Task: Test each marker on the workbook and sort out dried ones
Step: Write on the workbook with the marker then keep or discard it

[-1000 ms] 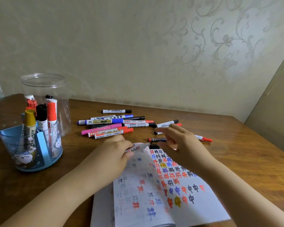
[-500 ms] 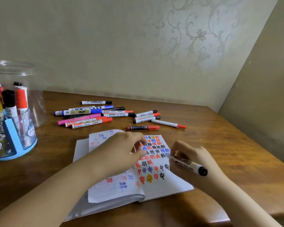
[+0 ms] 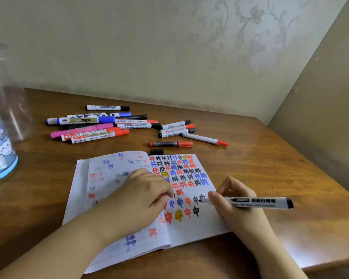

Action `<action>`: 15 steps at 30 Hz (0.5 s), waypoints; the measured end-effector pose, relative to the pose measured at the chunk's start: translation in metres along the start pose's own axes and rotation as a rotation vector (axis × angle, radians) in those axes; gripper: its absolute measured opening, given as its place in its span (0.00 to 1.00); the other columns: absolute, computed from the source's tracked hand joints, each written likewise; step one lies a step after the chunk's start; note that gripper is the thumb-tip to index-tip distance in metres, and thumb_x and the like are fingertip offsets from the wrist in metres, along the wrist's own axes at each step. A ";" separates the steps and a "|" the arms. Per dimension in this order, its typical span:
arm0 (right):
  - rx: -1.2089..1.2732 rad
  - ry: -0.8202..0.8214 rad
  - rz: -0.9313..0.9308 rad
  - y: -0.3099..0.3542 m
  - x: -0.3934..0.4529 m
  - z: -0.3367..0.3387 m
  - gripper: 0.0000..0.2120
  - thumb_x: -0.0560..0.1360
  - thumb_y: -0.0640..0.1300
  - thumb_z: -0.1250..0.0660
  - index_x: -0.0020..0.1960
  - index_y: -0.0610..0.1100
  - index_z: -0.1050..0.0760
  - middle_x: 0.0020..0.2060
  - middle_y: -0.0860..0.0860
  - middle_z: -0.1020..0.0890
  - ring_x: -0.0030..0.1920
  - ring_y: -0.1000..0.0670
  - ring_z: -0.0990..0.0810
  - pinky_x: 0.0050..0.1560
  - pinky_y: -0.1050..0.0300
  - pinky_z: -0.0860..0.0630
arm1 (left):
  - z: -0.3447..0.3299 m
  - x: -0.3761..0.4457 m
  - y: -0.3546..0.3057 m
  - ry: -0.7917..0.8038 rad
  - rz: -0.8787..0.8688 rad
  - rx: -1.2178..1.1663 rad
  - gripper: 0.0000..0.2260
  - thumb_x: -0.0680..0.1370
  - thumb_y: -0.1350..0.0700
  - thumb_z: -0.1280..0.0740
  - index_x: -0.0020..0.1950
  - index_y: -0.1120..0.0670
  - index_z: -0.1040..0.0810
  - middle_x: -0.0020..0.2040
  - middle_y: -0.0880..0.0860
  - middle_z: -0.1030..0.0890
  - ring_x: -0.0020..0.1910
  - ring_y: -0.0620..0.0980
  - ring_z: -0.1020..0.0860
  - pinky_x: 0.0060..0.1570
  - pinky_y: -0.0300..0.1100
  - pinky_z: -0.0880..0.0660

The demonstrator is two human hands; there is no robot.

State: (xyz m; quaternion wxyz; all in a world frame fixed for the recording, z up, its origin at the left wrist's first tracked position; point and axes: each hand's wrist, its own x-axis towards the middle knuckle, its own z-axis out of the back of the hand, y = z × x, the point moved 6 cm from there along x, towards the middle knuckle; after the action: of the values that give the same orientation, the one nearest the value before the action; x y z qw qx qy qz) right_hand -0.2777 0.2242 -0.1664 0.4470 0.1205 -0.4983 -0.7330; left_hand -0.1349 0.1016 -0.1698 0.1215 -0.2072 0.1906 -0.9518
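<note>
Now, right hand: our right hand [image 3: 236,206] reaches in from 5 o'clock, fingers pinching the black marker [image 3: 256,202], its tip touching the right page.
Left hand: our left hand [image 3: 143,196] comes from 7 o'clock and rests on the workbook [image 3: 189,228] near the fold, fingers curled; whether it holds anything we cannot tell.
Workbook: lies open on the table [image 3: 270,158], right page covered in coloured characters.
Cap: a black cap [image 3: 156,151] sits at the workbook's 12 o'clock edge.
Loose markers: the pile [image 3: 101,125] lies beyond, at 11 o'clock.

Glossy varnished wood table [image 3: 260,168] (grain showing); matt paper workbook [image 3: 191,228]; smooth plastic markers [image 3: 93,125]; clear plastic jar [image 3: 10,109].
</note>
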 end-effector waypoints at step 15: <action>-0.030 -0.005 0.027 -0.006 -0.003 -0.001 0.18 0.69 0.44 0.30 0.29 0.44 0.37 0.22 0.56 0.30 0.25 0.59 0.35 0.26 0.70 0.39 | -0.003 -0.002 0.006 -0.041 0.002 -0.059 0.17 0.74 0.43 0.46 0.48 0.45 0.20 0.44 0.39 0.20 0.45 0.33 0.28 0.52 0.26 0.42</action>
State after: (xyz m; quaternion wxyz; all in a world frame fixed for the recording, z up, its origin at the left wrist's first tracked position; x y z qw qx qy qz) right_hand -0.2786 0.2268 -0.1725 0.4572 0.1051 -0.4900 -0.7347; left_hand -0.1338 0.0975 -0.1752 0.1203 -0.2298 0.2163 -0.9412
